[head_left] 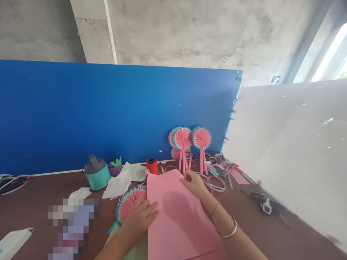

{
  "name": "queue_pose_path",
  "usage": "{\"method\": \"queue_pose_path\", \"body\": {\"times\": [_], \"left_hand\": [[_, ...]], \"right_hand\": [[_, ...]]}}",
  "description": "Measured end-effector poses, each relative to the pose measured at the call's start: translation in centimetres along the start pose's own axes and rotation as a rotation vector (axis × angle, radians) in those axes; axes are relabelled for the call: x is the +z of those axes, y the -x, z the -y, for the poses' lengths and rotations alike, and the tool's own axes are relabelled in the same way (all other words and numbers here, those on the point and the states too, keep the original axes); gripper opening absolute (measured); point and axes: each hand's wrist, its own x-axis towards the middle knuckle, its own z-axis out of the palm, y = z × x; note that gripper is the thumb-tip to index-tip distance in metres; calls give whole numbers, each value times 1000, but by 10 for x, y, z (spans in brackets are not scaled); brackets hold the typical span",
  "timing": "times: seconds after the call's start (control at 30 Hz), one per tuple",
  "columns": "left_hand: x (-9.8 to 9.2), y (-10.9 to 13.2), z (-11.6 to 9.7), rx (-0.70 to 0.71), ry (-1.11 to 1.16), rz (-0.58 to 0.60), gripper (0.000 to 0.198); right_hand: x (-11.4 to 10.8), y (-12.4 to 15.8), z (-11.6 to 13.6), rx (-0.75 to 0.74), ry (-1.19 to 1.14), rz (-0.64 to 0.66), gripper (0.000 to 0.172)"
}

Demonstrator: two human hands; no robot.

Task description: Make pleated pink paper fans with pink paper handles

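Note:
A large sheet of pink paper [176, 209] lies in front of me, its lower part overlapping another pink sheet. My left hand [139, 218] rests with fingers stretched out across the paper's left edge. Beneath that hand, partly hidden, is a round pleated paper fan [130, 204], pink with blue-and-yellow edging. Pale green paper [137, 251] shows under my left wrist. At the sheet's upper right corner, my right hand [195, 185] has its fingers closed in a pinch on the pink paper. Bracelets circle the right wrist.
Several finished-looking pleated fans [183, 138] lean against the blue partition [81, 119]. A red thread spool [152, 166], a teal-and-grey container [98, 175], a purple pot [115, 168] and white tissue [118, 184] stand or lie behind. Scissors [230, 171] and a dark tool [267, 206] lie right.

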Motion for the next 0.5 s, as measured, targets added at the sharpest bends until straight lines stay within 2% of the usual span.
{"method": "queue_pose_path", "body": {"times": [0.1,0.17,0.2,0.23,0.27,0.3,0.4,0.5], "left_hand": [[-6,0,-9,24,0,19,33],[-10,2,-19,15,24,23,36],[-11,2,-22,2,30,9,36],[-13,1,-25,-15,34,-9,37],[-15,0,-26,-27,37,-28,38],[-18,-3,-26,-35,42,-44,41],[-27,-17,-17,-55,77,-15,54],[-34,-31,0,-70,103,72,57]], "right_hand": [[-15,24,29,-91,-17,471,19],[-26,47,44,-103,25,710,28],[-30,60,48,-138,61,783,43],[-31,73,49,-187,121,841,65],[-31,85,49,-232,199,845,85],[-28,96,46,-293,268,839,94],[-13,118,37,-476,417,600,92],[-1,117,31,-544,508,295,86]]}}
